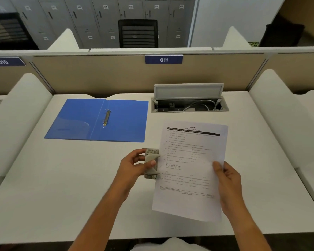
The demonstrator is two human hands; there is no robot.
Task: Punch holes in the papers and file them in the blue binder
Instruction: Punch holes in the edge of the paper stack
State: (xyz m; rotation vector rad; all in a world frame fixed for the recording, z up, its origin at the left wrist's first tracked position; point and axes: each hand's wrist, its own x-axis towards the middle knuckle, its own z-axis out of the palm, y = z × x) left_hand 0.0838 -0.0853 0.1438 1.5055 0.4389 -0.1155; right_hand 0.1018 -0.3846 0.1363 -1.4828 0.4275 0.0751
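Plastic, paper, metal and laminate on a matt white desk

The blue binder point(96, 120) looks like smooth plastic with a soft sheen, a glossy clear pocket on its left cover, and 2 shiny metal rings point(107, 117) on the spine. The papers point(190, 169) are thin, matt white sheets with black print. The hole punch point(151, 163) has a matt grey body, seemingly plastic, with dull metal at its ends. The desk point(71, 187) is smooth, matt white laminate; the partition point(98, 75) behind looks like beige cloth, finely textured. The cable box lid point(188, 90) is matt grey.
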